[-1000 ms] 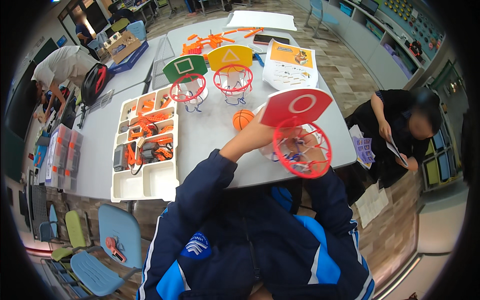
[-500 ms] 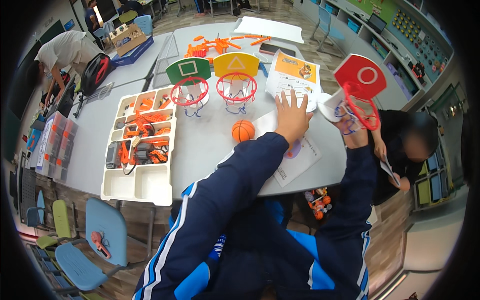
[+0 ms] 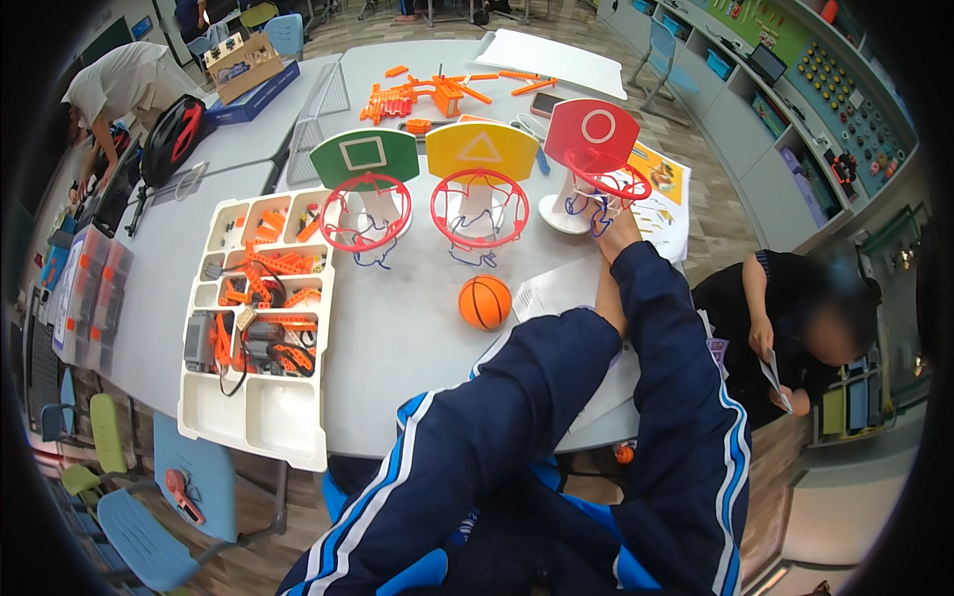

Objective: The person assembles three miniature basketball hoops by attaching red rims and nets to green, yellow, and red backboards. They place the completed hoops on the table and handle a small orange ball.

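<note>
A red-backed toy basketball hoop [image 3: 594, 134] stands upright, its white round base at table height. My right hand [image 3: 622, 235] is closed at the lower part of this hoop, fingers partly hidden behind the net. To its left are a yellow-backed hoop [image 3: 480, 149] and a green-backed hoop [image 3: 366, 154], side by side. My left hand [image 3: 610, 296] reaches under my right forearm, over the papers; its fingers are hidden by the right sleeve. A small orange basketball [image 3: 485, 302] rests on the table in front of the yellow hoop. A printed sheet [image 3: 674, 214] lies behind my right hand.
A white sorting tray [image 3: 283, 412] with orange building parts and motors lies at the left. Orange assembled pieces [image 3: 427, 97], a phone [image 3: 545, 103] and a white lid [image 3: 552, 62] are farther back. A person in black [image 3: 765, 318] is close at the right.
My right hand has brought the red hoop leftward and lower, beside the yellow one. My left hand has moved from the sheet toward me, under the right forearm. The view has shifted.
</note>
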Available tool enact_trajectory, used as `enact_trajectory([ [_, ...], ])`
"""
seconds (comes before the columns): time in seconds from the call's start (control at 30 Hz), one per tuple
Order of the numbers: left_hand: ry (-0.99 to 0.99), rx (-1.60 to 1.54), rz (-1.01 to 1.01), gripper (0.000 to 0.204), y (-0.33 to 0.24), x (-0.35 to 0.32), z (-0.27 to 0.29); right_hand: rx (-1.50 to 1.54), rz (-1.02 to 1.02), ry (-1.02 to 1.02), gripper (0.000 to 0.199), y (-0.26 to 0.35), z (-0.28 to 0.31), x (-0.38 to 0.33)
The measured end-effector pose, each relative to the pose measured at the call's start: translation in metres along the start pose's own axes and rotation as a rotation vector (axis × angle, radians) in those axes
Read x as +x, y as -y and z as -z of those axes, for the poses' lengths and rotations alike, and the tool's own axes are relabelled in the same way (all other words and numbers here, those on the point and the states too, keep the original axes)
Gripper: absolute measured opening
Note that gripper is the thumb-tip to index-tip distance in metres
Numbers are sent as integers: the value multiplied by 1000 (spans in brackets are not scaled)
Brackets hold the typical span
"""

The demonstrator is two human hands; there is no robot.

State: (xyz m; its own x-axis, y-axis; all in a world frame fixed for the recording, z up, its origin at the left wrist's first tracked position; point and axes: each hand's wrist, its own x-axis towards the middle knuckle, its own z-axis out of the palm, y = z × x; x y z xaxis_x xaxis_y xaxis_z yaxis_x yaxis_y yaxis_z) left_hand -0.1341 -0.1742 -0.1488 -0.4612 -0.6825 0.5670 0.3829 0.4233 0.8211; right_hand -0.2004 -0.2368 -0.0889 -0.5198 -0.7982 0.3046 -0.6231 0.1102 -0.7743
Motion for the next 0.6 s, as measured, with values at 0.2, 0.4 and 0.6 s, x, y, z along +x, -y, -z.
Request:
enact_trajectory([
  [0.2,122,155,-52,54,21,-18,-3,285,22,-34,26,1,-7,-8],
  [0.4,180,132,-43,55,13,-22,-6,98,44,-5,11,-5,-2,-8],
  [0.6,213,116,-33,55,6,-19,-8,66,226,-69,14,-5,7,-22],
])
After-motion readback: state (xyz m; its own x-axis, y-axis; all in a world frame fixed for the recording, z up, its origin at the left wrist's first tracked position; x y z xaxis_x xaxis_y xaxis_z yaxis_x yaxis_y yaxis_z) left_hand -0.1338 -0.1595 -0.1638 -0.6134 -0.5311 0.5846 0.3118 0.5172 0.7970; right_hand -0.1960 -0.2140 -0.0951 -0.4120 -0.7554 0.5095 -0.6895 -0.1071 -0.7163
